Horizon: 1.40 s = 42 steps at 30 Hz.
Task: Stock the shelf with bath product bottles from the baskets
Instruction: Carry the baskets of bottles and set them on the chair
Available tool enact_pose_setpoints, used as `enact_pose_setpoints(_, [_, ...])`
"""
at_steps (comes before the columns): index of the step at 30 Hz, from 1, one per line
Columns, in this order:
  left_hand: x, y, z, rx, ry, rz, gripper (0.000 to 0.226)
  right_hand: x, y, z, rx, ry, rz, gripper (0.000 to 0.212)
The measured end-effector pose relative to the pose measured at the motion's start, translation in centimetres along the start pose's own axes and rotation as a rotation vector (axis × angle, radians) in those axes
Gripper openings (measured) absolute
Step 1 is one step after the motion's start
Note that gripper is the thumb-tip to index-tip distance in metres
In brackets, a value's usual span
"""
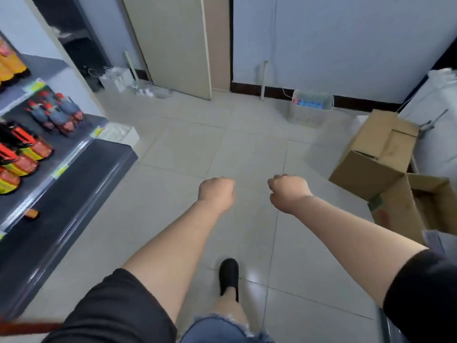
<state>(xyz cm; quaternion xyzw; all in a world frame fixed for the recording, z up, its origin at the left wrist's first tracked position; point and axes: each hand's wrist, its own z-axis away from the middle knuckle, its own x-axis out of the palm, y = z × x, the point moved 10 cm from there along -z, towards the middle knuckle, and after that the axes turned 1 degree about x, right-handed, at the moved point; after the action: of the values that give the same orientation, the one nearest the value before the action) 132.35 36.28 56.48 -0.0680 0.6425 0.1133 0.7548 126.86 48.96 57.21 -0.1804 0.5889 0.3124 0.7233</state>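
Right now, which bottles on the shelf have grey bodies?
The small cluster with red caps at the shelf's far end; the other bottles are orange, yellow and black.

cardboard boxes (380,157) – right, tiled floor (247,149)

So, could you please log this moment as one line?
left hand: fist, empty | right hand: fist, empty | shelf: bottles at left | basket: by far wall

Bare forearms, black short sleeves (118,305), frayed blue denim shorts (222,330), one black slip-on shoe (229,276)
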Motion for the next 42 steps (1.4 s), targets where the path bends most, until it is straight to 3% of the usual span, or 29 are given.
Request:
enact_pose_setpoints(13, [-5.6, 2.7, -27.8, 0.283, -0.012, -0.135, 0.027, -4.5, 13.9, -19.5, 0.240, -0.033, -0.054, 0.005])
enact_pose_setpoints(25, [-9.1, 7.2, -53.0, 0.274, -0.015, -0.167, 0.026, -7.1, 29.0, -40.3, 0.247, -0.022, -0.088, 0.004])
enact_pose_setpoints(28, [-10.5, 8.4, -59.3, 0.251, -0.005, -0.166, 0.026, -8.1, 33.4, -45.3, 0.244, -0.030, -0.080, 0.012])
enact_pose_setpoints(32, [-11.8, 10.5, -67.0, 0.264, 0.000, -0.138, 0.025, -8.6, 38.6, -51.2, 0.243, -0.051, -0.073, 0.002])
enact_pose_setpoints(42, [-13.8, 14.5, -88.7, 0.343, -0.006, -0.127, 0.028, -9.3, 52.1, -67.4, 0.348, -0.061, -0.063, 0.024])
